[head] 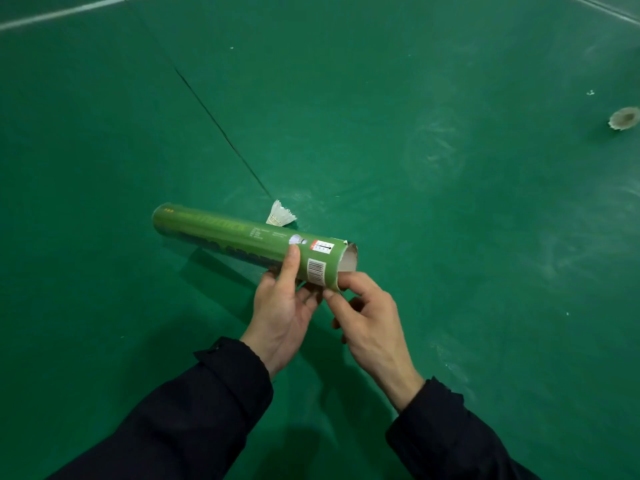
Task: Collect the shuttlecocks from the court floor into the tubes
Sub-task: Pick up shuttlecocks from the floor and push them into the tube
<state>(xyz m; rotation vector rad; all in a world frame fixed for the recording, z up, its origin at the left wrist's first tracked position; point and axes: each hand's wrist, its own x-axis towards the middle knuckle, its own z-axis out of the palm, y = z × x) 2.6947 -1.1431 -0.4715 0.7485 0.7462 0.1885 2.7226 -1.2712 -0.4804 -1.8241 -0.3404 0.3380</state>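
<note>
Two hands gripping green tube (242,239), left hand (284,317), right hand (370,327), open end unlidded.

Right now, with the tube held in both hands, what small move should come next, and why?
Probably the right hand should let go of the rim and reach for the shuttlecock lying just beyond the green tube. The left hand already grips the tube near its open end, that end is uncapped, and this shuttlecock lies closer than the other shuttlecock far to the right.

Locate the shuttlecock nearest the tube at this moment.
In the head view, the shuttlecock lies on the green court floor near centre frame, just beyond the green tube, by the dark floor seam.
</note>
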